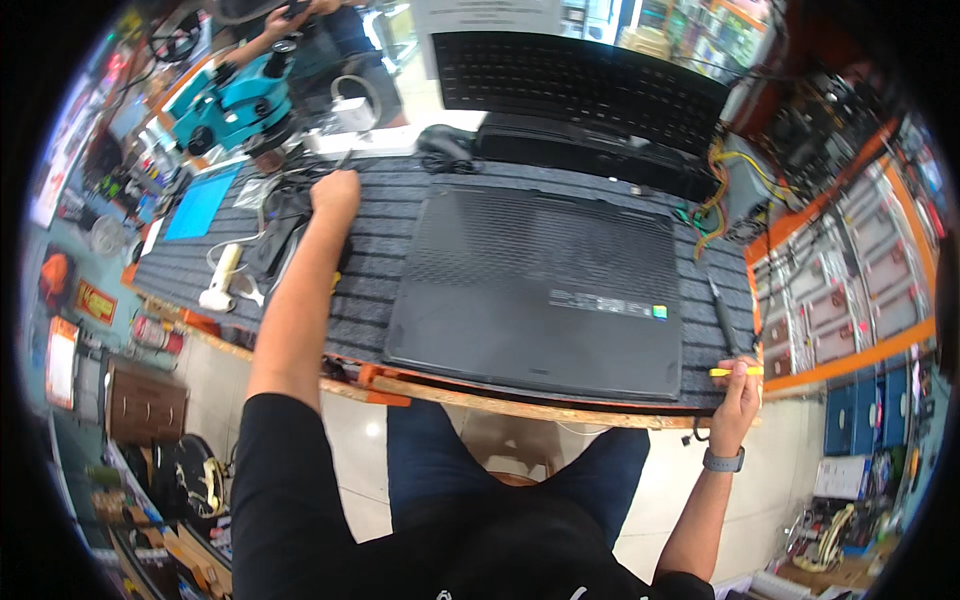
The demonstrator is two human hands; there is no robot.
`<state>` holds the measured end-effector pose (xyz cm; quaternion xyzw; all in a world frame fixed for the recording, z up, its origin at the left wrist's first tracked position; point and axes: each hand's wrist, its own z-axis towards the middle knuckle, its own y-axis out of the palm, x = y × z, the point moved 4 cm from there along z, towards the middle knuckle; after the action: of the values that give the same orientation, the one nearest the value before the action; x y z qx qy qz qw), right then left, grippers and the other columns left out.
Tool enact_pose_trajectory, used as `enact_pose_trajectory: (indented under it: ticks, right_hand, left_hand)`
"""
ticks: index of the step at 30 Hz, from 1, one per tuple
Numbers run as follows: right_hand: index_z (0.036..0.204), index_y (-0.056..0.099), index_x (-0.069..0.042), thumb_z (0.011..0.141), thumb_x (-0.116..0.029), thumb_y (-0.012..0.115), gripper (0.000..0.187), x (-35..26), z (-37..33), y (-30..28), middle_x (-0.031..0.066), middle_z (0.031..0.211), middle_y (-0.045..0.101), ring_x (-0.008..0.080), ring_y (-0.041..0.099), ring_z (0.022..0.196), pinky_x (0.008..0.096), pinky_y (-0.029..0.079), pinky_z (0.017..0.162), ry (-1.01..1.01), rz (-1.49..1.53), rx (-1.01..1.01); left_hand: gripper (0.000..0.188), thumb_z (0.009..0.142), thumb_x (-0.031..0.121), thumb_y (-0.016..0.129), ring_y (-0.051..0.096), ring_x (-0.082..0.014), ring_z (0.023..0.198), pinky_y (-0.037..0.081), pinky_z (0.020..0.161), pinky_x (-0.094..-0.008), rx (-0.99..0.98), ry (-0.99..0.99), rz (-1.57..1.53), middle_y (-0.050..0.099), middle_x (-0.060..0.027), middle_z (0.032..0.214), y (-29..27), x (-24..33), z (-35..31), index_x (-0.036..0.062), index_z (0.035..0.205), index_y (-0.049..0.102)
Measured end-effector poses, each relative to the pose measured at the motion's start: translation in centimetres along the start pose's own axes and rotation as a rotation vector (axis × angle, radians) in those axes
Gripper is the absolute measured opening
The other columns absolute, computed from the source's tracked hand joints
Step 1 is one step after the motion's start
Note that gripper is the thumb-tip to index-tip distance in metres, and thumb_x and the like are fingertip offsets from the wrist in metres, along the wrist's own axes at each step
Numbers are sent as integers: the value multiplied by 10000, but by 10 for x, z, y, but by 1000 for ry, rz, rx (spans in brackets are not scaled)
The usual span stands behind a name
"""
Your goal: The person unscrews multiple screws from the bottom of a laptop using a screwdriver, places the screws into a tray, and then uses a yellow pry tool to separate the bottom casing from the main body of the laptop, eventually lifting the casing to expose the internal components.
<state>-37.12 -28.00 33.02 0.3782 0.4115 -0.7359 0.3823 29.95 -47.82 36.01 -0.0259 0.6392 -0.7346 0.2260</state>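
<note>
A closed black laptop (pixel 540 290) lies upside down on the ribbed grey mat, its vented underside facing up. My right hand (pixel 737 400) is at the mat's front right corner, fingers closed on a short yellow stick-like tool (pixel 737 372). Just beyond it lies a black pen-like tool (pixel 722 316). My left arm reaches far over the mat, and my left hand (pixel 337 194) is closed among dark cables and small items. A thin dark object shows past its knuckles; I cannot make out what the fingers hold.
Behind the laptop stand a black keyboard (pixel 580 88) and a black mouse (pixel 446 148). A teal microscope (pixel 240 100) is at the back left, near a blue sheet (pixel 202 203). A cream handheld tool (pixel 220 280) lies front left. Colourful wires (pixel 715 200) hang at right. Another person stands behind the bench.
</note>
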Motion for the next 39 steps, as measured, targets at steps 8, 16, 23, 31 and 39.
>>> enact_pose_trajectory:
  ticks: [8,16,23,31,39]
  right_hand:
    - [1122,659,-45,1089,-185,542,185,-31,-71,2,-69,719,497,12,409,601,189,327,545,386,316,-64]
    - [1090,718,-1,1044,-238,652,250,-36,-107,56,-55,747,548,22,448,640,216,357,572,632,402,-137]
    - [1113,717,-1,1057,-336,632,350,-51,-112,49,-113,609,366,0,285,477,222,211,439,887,609,-287]
    - [987,648,-35,1053,-350,636,322,-39,-139,65,-102,612,326,19,287,500,238,217,455,916,752,-287]
    - [669,475,-74,1050,-357,644,504,-87,-99,55,-75,576,402,36,332,538,271,254,475,428,420,-114]
  left_hand:
    - [390,949,318,674,649,-389,1121,521,983,-466,128,506,-462,674,-194,1200,-99,156,-64,-14,1148,724]
    - [678,942,590,621,567,-340,1261,468,1040,-490,38,734,-698,638,-193,1260,-93,316,-85,-30,1200,713]
    - [695,929,635,616,591,-353,1199,454,1037,-481,12,731,-731,659,-204,1189,-97,320,-98,-21,1144,698]
    - [704,939,662,583,645,-386,1071,504,933,-462,-20,774,-714,689,-230,1082,-102,329,-108,-28,1027,693]
    - [770,992,695,458,663,-450,1055,507,912,-488,-177,799,-794,687,-295,1068,-140,323,-87,-48,1000,658]
